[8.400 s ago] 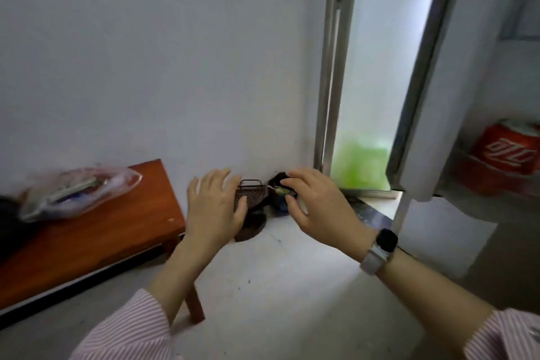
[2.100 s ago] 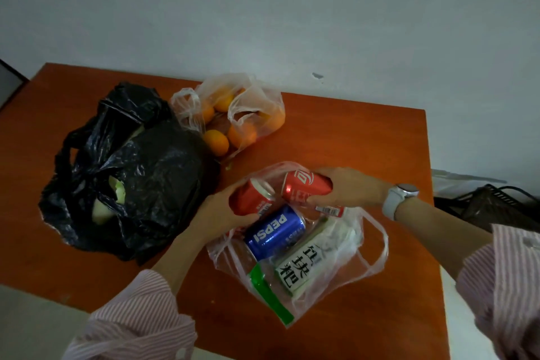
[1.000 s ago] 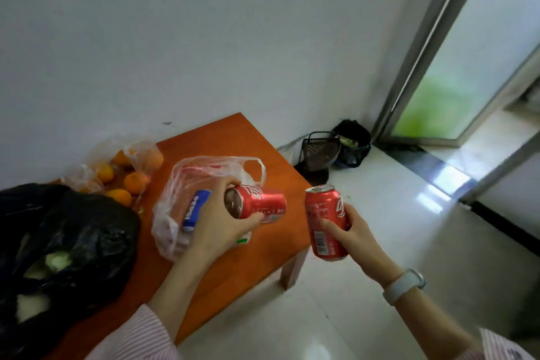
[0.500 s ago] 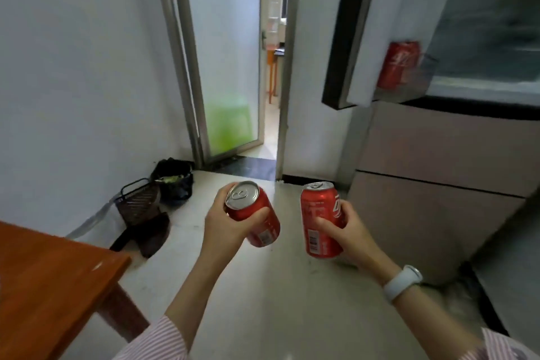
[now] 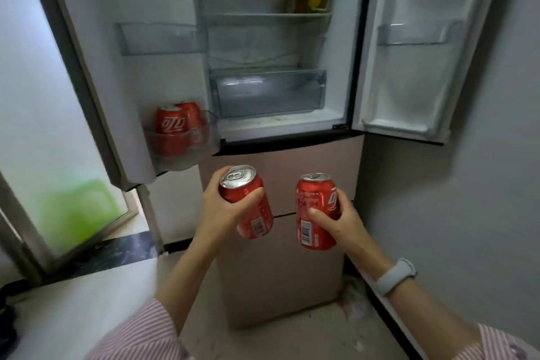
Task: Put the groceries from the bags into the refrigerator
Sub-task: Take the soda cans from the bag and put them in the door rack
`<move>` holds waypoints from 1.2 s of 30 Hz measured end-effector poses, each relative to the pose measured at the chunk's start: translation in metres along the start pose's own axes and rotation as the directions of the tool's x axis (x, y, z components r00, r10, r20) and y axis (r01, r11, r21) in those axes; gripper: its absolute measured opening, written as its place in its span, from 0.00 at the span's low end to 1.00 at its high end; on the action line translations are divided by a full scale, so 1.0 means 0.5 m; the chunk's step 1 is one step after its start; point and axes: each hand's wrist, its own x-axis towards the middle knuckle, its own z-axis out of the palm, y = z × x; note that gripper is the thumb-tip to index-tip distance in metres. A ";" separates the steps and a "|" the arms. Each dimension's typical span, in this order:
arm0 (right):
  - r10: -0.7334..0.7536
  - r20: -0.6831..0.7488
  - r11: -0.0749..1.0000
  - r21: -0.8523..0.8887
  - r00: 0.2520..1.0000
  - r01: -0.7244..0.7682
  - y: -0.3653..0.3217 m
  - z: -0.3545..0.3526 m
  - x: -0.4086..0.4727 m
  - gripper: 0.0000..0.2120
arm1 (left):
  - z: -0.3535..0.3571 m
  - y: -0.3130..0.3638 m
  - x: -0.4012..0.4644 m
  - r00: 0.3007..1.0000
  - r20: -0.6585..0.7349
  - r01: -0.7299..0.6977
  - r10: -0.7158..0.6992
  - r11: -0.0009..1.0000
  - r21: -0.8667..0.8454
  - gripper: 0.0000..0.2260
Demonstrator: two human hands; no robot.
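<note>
I face the refrigerator (image 5: 280, 38) with both upper doors swung open. My left hand (image 5: 219, 213) grips a red cola can (image 5: 248, 202), tilted with its top toward me. My right hand (image 5: 339, 222) grips a second red cola can (image 5: 315, 213), held upright. Both cans hang in front of the closed beige lower drawers, below the open compartment. Two more red cans (image 5: 178, 128) stand in the lowest bin of the left door (image 5: 128, 67).
A clear drawer (image 5: 268, 92) sits at the bottom of the compartment, with bare glass shelves above and a yellow container (image 5: 309, 1) on an upper shelf. The right door (image 5: 415, 44) has a bare bin. A frosted glass door (image 5: 43, 126) is at left, a grey wall at right.
I have turned from the doorway to face the refrigerator straight on. Both hands still hold their cans, now closer to the open compartment.
</note>
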 end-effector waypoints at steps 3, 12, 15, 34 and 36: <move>-0.064 -0.078 0.997 -0.036 0.995 0.061 -0.016 -0.100 0.099 0.28 | 0.111 0.007 0.117 0.997 0.048 -0.056 0.059 0.997 -0.055 0.21; -0.391 -0.230 0.916 -0.192 0.891 0.352 -0.210 -0.387 0.394 0.30 | 0.421 0.171 0.482 0.951 0.085 -0.249 0.296 0.902 -0.353 0.20; -0.505 -0.244 0.856 -0.261 0.828 0.446 -0.300 -0.468 0.456 0.32 | 0.498 0.256 0.576 0.918 0.093 -0.312 0.385 0.847 -0.430 0.21; -0.683 -0.287 0.475 -0.873 0.672 0.110 -0.429 -0.728 0.749 0.39 | 0.829 0.345 0.890 0.872 0.128 -0.448 0.472 0.876 -0.179 0.23; -0.662 -0.249 0.433 -0.897 0.707 0.089 -0.417 -0.731 0.760 0.44 | 0.843 0.337 0.899 0.881 0.147 -0.428 0.450 0.890 -0.161 0.25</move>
